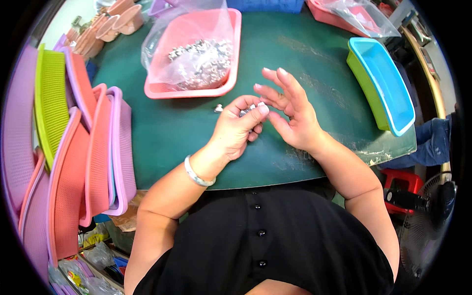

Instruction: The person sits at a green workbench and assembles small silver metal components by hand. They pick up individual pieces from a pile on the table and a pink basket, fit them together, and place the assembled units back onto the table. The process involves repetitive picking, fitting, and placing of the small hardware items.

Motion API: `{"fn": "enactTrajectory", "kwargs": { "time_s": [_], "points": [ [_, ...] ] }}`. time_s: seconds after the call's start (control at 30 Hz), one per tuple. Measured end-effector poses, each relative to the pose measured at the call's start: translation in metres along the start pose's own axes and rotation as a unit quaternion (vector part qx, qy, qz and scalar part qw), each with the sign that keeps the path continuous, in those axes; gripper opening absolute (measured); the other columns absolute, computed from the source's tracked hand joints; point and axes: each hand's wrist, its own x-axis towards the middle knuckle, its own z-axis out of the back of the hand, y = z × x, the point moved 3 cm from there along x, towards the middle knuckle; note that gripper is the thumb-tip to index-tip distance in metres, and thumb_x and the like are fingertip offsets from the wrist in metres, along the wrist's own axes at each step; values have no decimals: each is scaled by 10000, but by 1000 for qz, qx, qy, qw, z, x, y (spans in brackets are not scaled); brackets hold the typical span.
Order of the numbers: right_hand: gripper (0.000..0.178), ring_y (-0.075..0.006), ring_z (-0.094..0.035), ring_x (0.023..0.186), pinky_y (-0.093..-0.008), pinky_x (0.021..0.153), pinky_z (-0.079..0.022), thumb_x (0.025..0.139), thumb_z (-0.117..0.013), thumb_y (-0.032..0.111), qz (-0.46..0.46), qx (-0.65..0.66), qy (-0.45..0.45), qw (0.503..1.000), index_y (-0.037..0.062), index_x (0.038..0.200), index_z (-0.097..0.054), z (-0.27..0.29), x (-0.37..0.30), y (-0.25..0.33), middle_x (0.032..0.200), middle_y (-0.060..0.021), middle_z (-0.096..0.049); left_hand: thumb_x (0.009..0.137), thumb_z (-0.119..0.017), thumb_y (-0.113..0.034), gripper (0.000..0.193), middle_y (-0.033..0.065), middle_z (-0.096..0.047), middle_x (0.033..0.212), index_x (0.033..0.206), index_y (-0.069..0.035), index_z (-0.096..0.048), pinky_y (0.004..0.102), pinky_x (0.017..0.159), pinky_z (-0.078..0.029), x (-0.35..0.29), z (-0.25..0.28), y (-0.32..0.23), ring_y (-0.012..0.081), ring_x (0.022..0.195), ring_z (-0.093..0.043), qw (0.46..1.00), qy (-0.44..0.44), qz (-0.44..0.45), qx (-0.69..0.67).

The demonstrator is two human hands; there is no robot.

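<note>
My left hand, with a pale bangle on its wrist, curls round several small silvery metal pieces. Their exact kind is too small to make out, and the fingers partly hide them. Just to the right, my right hand has its fingers spread, the thumb near the left thumb, and no object shows in its grasp. One more small metal piece lies on the green tabletop beside my left hand. Beyond it stands a pink tray holding a clear plastic bag and a heap of similar metal pieces.
Stacked purple, coral and green plastic baskets crowd the left side. A blue-and-green bin stands at the table's right edge. A pink tray with plastic film is at the back right. A black fan and red stool are lower right.
</note>
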Motion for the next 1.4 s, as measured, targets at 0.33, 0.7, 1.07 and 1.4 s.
{"fn": "enactTrajectory", "kwargs": {
  "time_s": [0.33, 0.7, 1.07, 1.4],
  "points": [
    [293, -169, -578, 911, -275, 746, -479, 778, -553, -54, -58, -127, -69, 988, -4, 1066, -547, 22, 5, -4, 1050, -101, -569, 824, -588, -127, 107, 20, -527, 674, 890, -63, -532, 141, 354, -277, -46, -30, -108, 36, 457, -417, 977, 81, -171, 96],
    [279, -317, -579, 866, -377, 760, -474, 758, -603, 114, -79, -340, 240, 906, -4, 1009, -571, -28, 27, -7, 979, -164, -568, 767, -630, -208, 248, 83, -615, 778, 944, -34, -630, 277, 685, -447, 43, 13, -183, 132, 743, -556, 569, -96, -298, 760],
    [194, -330, -570, 810, -410, 721, -463, 705, -634, 155, -80, -410, 151, 896, 36, 849, -583, -53, 27, -31, 829, -144, -566, 778, -587, -77, 152, 126, -598, 769, 923, -40, -613, 322, 621, -471, -63, 21, -63, 243, 681, -596, 654, -33, -364, 662],
    [278, -79, -490, 678, -218, 611, -440, 735, -628, -8, -173, -58, 18, 983, 10, 998, -538, -29, 0, 6, 791, -15, -553, 774, -564, -76, 162, 149, -564, 904, 930, -42, -593, 375, 707, -467, -14, 59, -31, 319, 800, -569, 597, -107, -304, 734]
  ]
}}
